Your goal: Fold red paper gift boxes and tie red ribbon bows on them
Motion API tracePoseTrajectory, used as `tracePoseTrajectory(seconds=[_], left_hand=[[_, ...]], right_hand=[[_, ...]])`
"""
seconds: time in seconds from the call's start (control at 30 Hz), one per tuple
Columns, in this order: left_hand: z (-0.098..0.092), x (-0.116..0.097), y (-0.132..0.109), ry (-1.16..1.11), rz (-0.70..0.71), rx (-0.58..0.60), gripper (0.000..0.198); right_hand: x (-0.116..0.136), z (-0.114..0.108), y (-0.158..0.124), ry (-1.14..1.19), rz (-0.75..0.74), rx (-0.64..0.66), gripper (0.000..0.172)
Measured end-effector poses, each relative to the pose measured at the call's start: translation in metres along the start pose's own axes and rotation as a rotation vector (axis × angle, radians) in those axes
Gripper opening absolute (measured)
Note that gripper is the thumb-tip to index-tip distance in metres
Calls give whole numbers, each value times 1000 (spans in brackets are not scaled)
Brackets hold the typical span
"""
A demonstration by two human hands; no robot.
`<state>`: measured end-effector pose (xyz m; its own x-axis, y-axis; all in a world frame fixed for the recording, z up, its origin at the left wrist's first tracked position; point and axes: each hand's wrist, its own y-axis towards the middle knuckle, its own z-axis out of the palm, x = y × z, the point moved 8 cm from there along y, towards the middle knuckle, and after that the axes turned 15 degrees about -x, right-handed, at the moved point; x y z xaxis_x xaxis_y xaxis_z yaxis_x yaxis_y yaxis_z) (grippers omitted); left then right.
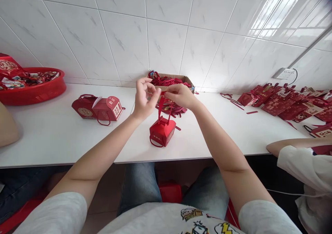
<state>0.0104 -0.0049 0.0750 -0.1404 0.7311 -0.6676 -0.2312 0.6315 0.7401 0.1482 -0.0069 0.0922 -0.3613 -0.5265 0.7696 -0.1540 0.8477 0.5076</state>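
Observation:
A small red gift box (162,132) with a cord loop on its side is upright on the white table in front of me. From its top a red ribbon (160,106) runs up in a loop to my hands. My right hand (181,95) pinches the ribbon between thumb and fingers. Opposite it, my left hand (145,97) has its thumb and curled fingers at the ribbon's other side, closed on it. The fingertips partly cover the ribbon's upper part. Behind my hands, a cardboard box (188,80) holds many red ribbons, and more ribbon strips (175,109) lie before it.
Two joined-looking red boxes (107,108) rest on the left. Beyond them is a red basin (55,86) of wrapped sweets. Many red boxes and bags (280,102) crowd the right side, near a co-worker's arm (293,144). A tiled wall (168,47) backs the table.

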Motion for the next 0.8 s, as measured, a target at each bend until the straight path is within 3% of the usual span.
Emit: tracePoseTrajectory(seconds=[0.07, 0.2, 0.3, 0.4, 0.5, 0.6, 0.7, 0.8], left_hand=[[4, 19, 10, -41, -262, -14, 31], [37, 37, -1, -159, -747, 351, 39], [53, 25, -10, -354, -836, 487, 27], [56, 21, -12, -376, -851, 446, 18], [49, 32, -10, -269, -856, 418, 23], [16, 59, 3, -130, -706, 314, 34], [-49, 102, 5, 264, -488, 173, 47], [-110, 142, -17, 477, -443, 85, 50]], right_hand=[[16, -7, -1, -279, -239, -80, 18], [31, -10, -11, -376, -490, -109, 22], [29, -5, -19, -312, -566, -67, 25], [23, -6, -22, -241, -571, -95, 25], [5, -17, -23, -140, -449, -133, 23], [-34, -31, -42, -9, -197, -100, 26], [-89, -45, -86, 109, 86, -40, 25], [-151, -63, -136, 206, 415, -145, 25]])
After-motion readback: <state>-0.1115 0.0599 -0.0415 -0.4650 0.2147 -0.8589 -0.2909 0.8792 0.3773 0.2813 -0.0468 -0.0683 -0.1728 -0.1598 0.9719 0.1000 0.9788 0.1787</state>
